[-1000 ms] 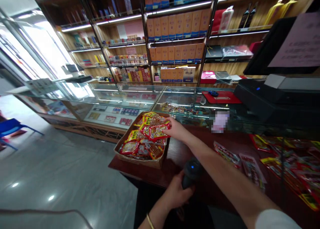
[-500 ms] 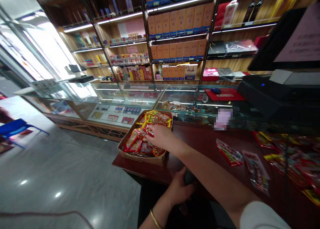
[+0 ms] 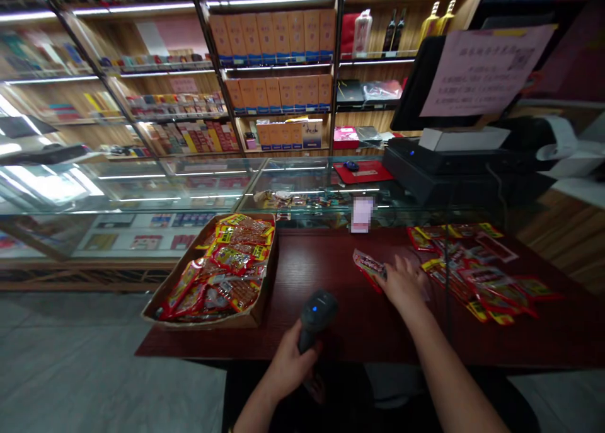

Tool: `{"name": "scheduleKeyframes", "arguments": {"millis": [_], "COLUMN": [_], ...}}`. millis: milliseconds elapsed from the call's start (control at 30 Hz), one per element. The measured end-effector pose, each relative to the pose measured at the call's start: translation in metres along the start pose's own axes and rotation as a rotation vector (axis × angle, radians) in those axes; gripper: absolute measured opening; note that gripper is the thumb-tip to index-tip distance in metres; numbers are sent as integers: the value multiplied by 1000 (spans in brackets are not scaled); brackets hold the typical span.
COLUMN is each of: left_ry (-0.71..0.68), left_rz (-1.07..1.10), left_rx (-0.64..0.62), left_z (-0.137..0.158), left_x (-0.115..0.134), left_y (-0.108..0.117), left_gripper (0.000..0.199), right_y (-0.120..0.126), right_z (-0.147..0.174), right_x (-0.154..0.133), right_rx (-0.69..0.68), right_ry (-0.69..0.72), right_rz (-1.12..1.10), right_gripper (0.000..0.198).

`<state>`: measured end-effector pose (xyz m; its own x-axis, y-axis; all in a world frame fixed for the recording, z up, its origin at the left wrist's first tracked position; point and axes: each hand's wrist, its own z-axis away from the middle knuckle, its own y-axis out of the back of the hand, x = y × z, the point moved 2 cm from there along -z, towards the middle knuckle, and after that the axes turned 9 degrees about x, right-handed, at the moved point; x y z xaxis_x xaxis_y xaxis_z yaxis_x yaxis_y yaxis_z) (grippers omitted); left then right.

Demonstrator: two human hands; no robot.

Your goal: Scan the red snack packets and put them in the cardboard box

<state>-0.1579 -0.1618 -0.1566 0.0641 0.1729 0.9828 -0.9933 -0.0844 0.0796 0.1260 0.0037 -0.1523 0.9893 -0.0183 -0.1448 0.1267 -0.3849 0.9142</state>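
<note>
My left hand (image 3: 290, 363) is wrapped around the handle of a dark handheld barcode scanner (image 3: 319, 310), which has a small blue light on top. Over the dark red tabletop, my right hand (image 3: 401, 282) reaches out with its fingers spread. Its thumb side touches or overlaps a red snack packet (image 3: 370, 268). Under its fingers, part of a second clear-and-red packet shows, mostly covered. To the left stands an open cardboard box (image 3: 259, 310) holding many red and yellow snack packets (image 3: 231, 256).
Loose snack packets (image 3: 486, 278) lie in a pile on the right of the table (image 3: 307, 256). Behind stand a glass display counter (image 3: 198, 193), a monitor with a paper sheet (image 3: 486, 74), a black register unit (image 3: 439, 168) and a mouse (image 3: 351, 166) on a red mat.
My right hand has left the box and moved right to the loose packets. My left hand has raised the scanner into fuller view. The camera view has turned right.
</note>
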Motion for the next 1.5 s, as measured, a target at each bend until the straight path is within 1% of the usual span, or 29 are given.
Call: {"name": "scheduleKeyframes", "arguments": {"millis": [67,100,167,200,267,333,433,500,567,667,767,933,1100,1167,1233,1300,1367,1433,1500], "left_ry": [9,10,7,5,1,-15,-54,-67,-66,-66,-73,-53,-61,-66,-59,-33,9,51,60], "left_rz": [-9,-12,-14,-14,-10,0,14,7,-7,-10,-9,-25,-6,13,32,54,77,98,111], "left_rx": [10,16,20,17,5,-5,-1,8,9,6,5,-8,-26,-14,12,27,28,15,10], "left_z": [0,0,0,0,1,2,4,4,5,6,7,7,7,7,7,5,3,2,1], "left_x": [-2,-3,-5,-5,-4,0,5,7,7,7,6,4,2,3,2,1,-2,-5,-7], "left_y": [0,1,1,2,2,3,3,4,3,4,5,5,5,4,4,3,2,0,-1], "left_gripper": [44,43,41,41,40,39,38,38,37,35,33,29,29,31,34,39,44,47,47], "right_y": [-1,0,1,0,-6,-15,-28,-33,-34,-34,-36,-37,-37,-36,-33,-24,-10,6,19], "right_z": [-3,-4,-2,1,11,23,38,45,49,50,49,48,51,46,33,12,-12,-37,-59], "right_x": [-1,-2,-5,-8,-19,-37,-66,-79,-85,-84,-81,-83,-79,-76,-79,-92,-119,-159,-207], "right_rx": [7,15,11,-10,-72,-141,-198,-187,-169,-164,-161,-87,-172,-197,-224,-271,-346,-438,-517], "right_ry": [3,8,-6,-37,-145,-232,-227,-195,-171,-154,-152,-111,-171,-231,-329,-402,-400,-330,-209], "right_rz": [-76,-156,-390,-532,-814,-1041,-1227,-1243,-1207,-1158,-1169,-1206,-1171,-1215,-1318,-1449,-1560,-1618,-1583], "right_gripper": [29,26,26,27,34,43,50,51,48,47,49,49,49,51,57,63,64,61,55]}}
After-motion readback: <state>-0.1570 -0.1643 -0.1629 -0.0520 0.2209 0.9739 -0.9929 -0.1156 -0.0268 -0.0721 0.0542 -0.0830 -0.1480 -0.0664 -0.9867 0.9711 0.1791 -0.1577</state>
